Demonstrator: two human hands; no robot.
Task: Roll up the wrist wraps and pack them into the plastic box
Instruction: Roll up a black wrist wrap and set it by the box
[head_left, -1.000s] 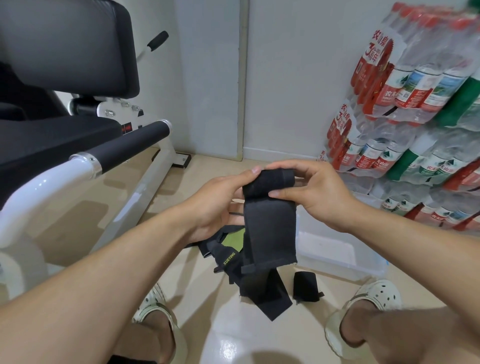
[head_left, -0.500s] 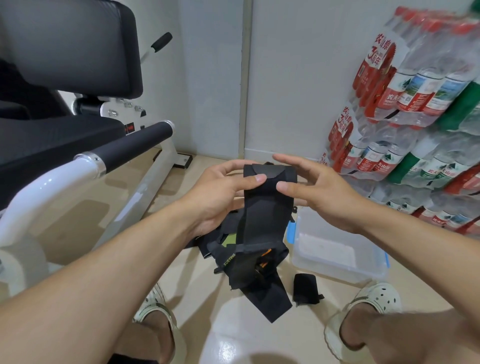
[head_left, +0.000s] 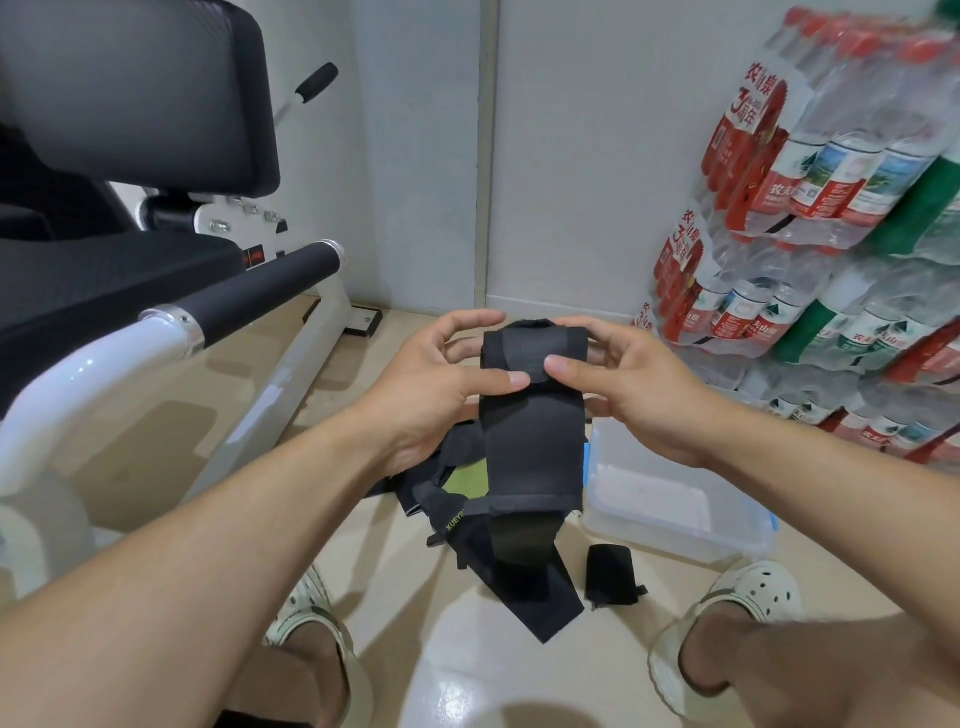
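**Both hands on a black wrist wrap, held up over the floor**

To our left stands a weight bench (head_left: 130, 218), black padded and white framed, with a black foam roller (head_left: 260, 283) reaching toward the middle of the room. Along the right wall we see stacked shrink-wrapped packs of water bottles (head_left: 831, 208) with red and green labels. Our two feet in pale perforated clogs (head_left: 748, 597) rest on the glossy beige floor (head_left: 467, 665).

On the floor to our right, near the bottle packs, sits the clear plastic box (head_left: 670, 514) with blue latches, lid off. A heap of loose black wraps (head_left: 452, 499), one with a green patch and yellow lettering, lies just left of the box. In front of the box, a small rolled black wrap (head_left: 612, 574) lies on the floor, outside it.

In the air above the heap we hold the wrist wrap (head_left: 530, 415), its top end turned into a short roll and its long tail hanging down. Our left hand (head_left: 431, 384) pinches the roll, thumb on the front and fingers curled behind. Our right hand (head_left: 634, 379) clamps it the same way from the other side, the two thumb tips nearly meeting on the cloth.
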